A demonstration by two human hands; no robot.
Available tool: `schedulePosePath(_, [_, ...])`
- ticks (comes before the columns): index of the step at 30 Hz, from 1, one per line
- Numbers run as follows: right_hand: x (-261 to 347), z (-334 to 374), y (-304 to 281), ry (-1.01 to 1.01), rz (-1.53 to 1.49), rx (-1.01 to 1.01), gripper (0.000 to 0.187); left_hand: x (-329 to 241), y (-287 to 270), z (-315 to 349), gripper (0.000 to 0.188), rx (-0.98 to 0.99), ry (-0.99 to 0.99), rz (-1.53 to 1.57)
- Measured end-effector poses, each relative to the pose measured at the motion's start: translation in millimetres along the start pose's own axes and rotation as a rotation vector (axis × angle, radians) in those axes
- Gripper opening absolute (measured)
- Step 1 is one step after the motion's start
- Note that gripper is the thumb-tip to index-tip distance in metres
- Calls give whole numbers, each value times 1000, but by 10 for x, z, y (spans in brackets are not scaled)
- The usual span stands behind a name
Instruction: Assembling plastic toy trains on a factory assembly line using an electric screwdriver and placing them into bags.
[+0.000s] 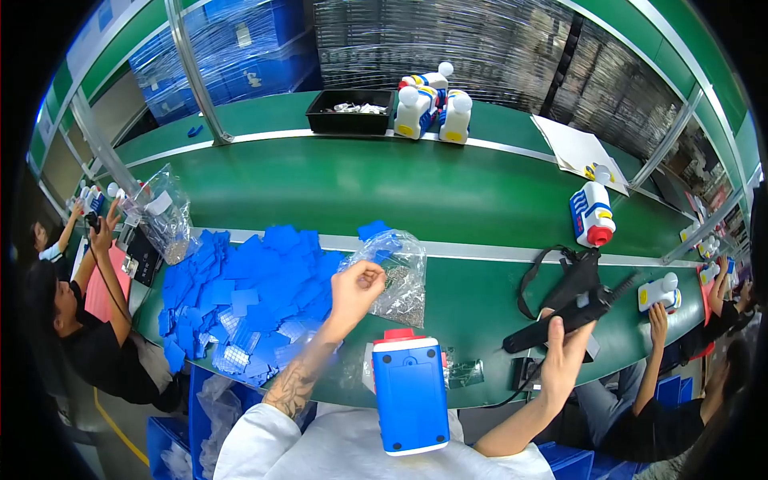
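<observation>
From the left, we see first a co-worker (pixel 84 320) in dark clothes, and near this person a clear bag (pixel 168 214) with small parts at its bottom. Then a wide pile of blue sheets (pixel 268 276) lies on the table (pixel 476 300). Farther back, a black tray (pixel 350 121) holds small pieces. The left hand (pixel 358 286) is just beside a second bag (pixel 402 298), which contains small metal pieces; its fingertips are together, but we cannot tell if something small is between them. The blue case (pixel 410 394) is at the near edge of the table, in front of the white shirt (pixel 320 444), with its four dark feet toward us and its red part at the top. To the right, the right hand (pixel 564 364) is clamped on a black tool (pixel 526 338), which is tilted upward to the right. Behind it, we find a black strap (pixel 528 292) and a white-blue bottle (pixel 590 212).
</observation>
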State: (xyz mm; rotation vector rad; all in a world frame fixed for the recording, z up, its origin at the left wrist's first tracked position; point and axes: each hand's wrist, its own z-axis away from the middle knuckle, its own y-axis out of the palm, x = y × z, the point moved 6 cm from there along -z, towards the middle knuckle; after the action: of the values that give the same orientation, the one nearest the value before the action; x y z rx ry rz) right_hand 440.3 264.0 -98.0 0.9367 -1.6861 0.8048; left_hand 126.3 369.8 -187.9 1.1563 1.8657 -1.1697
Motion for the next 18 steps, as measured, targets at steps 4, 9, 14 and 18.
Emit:
schedulePosePath(4, [190, 64, -25, -40, 137, -118, 63, -93, -76, 178, 5, 20, -195, 408])
schedulePosePath(9, [-337, -17, -83, 101, -124, 15, 66, -119, -47, 344, 8, 70, -239, 667])
schedulePosePath(14, [-643, 76, -195, 194, 51, 77, 65, -212, -104, 418, 7, 91, -190, 577])
schedulePosePath(18, [-573, 196, -327, 318, 357, 17, 69, -230, -31, 475, 7, 124, -206, 606])
